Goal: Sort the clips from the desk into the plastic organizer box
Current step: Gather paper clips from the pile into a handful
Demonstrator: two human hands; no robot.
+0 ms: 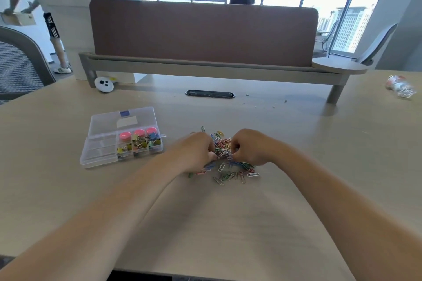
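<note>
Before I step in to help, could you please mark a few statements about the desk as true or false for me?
1. The left hand and right hand both have their fingers curled into the paper clips. True.
2. The organizer box is closed. False: its lid lies folded back, open.
3. The organizer box sits to the right of the paper clips. False: it sits to their left.
4. Binder clips lie in some of the box's compartments. True.
5. A crumpled wrapper lies at the far right of the desk. True.
</note>
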